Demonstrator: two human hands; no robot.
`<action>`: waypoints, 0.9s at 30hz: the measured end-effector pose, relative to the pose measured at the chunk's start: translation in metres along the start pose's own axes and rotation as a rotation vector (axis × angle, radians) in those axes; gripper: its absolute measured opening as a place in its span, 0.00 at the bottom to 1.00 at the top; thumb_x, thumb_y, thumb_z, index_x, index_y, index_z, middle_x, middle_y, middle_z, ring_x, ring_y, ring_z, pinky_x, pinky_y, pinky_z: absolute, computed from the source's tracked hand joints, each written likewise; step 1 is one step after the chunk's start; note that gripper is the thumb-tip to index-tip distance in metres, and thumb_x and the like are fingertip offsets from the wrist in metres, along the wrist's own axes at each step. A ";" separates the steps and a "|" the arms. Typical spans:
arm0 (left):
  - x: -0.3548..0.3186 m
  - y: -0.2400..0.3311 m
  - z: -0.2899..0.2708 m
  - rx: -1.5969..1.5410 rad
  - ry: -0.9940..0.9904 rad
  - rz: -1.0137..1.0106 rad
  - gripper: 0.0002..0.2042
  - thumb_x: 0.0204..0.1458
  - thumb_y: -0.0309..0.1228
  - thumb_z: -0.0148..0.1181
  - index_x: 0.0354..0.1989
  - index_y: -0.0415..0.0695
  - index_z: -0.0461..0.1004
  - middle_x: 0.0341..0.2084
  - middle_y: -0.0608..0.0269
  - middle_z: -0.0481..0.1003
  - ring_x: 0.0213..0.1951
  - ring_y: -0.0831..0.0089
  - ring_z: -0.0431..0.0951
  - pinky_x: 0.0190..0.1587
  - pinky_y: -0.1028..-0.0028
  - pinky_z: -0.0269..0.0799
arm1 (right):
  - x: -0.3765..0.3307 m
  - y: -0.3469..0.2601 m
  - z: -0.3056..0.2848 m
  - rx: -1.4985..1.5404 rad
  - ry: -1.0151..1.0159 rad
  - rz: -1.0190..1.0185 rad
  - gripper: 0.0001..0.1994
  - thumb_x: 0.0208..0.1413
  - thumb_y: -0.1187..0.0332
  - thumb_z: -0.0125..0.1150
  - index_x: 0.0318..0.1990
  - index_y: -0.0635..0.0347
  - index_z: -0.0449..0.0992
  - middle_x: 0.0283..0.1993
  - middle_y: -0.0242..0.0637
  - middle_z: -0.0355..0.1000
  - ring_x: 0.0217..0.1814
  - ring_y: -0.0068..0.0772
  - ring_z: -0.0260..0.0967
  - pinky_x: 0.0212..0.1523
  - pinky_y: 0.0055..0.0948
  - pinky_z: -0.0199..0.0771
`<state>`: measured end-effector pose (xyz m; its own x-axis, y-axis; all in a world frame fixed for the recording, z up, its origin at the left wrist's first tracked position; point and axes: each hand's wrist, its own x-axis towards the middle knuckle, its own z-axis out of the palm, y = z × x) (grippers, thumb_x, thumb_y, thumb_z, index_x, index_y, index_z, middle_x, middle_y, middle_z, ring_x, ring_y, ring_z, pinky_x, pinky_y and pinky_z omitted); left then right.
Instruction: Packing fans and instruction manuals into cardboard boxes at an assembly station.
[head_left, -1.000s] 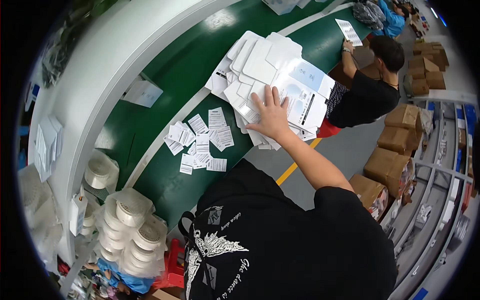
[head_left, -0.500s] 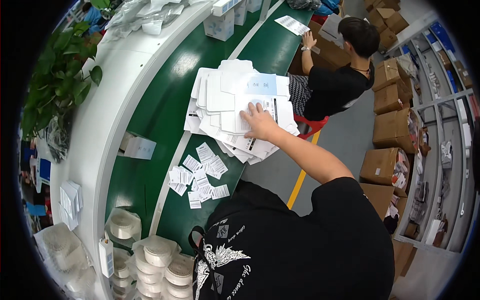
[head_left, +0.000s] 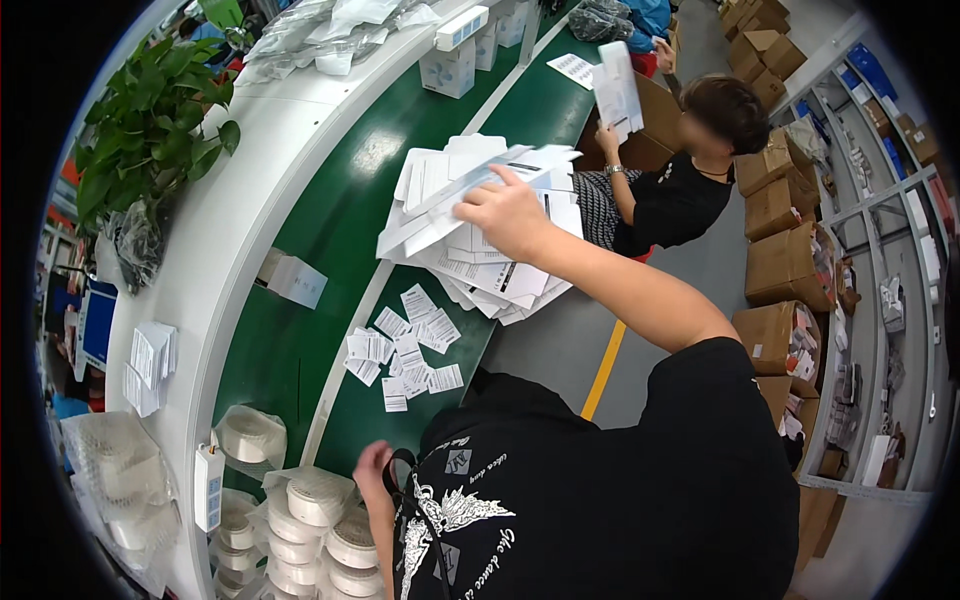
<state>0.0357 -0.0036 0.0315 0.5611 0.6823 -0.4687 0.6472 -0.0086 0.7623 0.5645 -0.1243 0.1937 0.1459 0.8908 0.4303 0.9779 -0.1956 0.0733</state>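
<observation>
My right hand (head_left: 508,215) grips a flat white-and-blue folding carton (head_left: 440,208), fingers closed over its edge. The carton is tilted up above a pile of similar flat cartons (head_left: 515,285) on the green table. Near the lower edge, close to my body, is my left hand (head_left: 375,468); its fingers are too blurred and turned away to read, and no object shows in it. Between my hands several small printed white paper slips (head_left: 408,350) lie loosely spread on the table.
A small white box (head_left: 297,282) lies beneath the curved white shelf (head_left: 262,190). Wrapped white rolls (head_left: 310,505) stand at the lower left. At the far right of the table a co-worker (head_left: 690,170) holds a flat carton (head_left: 617,92). Brown cardboard boxes (head_left: 785,260) line the right.
My right hand has closed on a carton and lifted it off the pile, tilting it. My left hand has come into view at the lower left. The co-worker has raised a flat carton.
</observation>
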 end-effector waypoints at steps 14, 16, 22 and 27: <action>-0.004 0.206 -0.030 0.490 0.290 0.374 0.17 0.58 0.27 0.67 0.55 0.35 0.79 0.35 0.51 0.85 0.35 0.54 0.84 0.44 0.62 0.78 | 0.017 -0.178 -0.033 0.558 0.303 -0.181 0.17 0.49 0.65 0.71 0.47 0.58 0.83 0.54 0.43 0.80 0.59 0.44 0.78 0.69 0.47 0.70; -0.017 0.179 -0.030 0.137 0.293 0.387 0.09 0.60 0.26 0.65 0.45 0.34 0.81 0.34 0.54 0.83 0.34 0.66 0.82 0.43 0.67 0.77 | 0.004 -0.168 -0.016 0.512 0.507 0.011 0.21 0.49 0.62 0.72 0.51 0.59 0.82 0.61 0.46 0.77 0.66 0.48 0.74 0.73 0.49 0.67; -0.048 0.132 -0.018 -0.064 0.396 0.370 0.07 0.60 0.25 0.65 0.43 0.33 0.79 0.32 0.52 0.83 0.33 0.67 0.81 0.40 0.66 0.77 | -0.029 -0.202 0.053 0.823 0.057 0.524 0.29 0.43 0.55 0.80 0.51 0.63 0.80 0.73 0.46 0.66 0.76 0.56 0.61 0.78 0.56 0.56; -0.059 0.121 -0.019 -0.159 0.517 0.300 0.08 0.61 0.25 0.65 0.43 0.31 0.78 0.33 0.52 0.83 0.33 0.69 0.81 0.41 0.68 0.77 | -0.021 -0.229 0.047 0.634 0.282 0.265 0.22 0.51 0.55 0.77 0.45 0.62 0.83 0.67 0.46 0.72 0.70 0.57 0.68 0.70 0.48 0.68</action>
<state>0.0707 -0.0311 0.1599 0.3582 0.9334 0.0228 0.3931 -0.1729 0.9031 0.3446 -0.0794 0.1257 0.4283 0.6906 0.5828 0.8267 -0.0390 -0.5613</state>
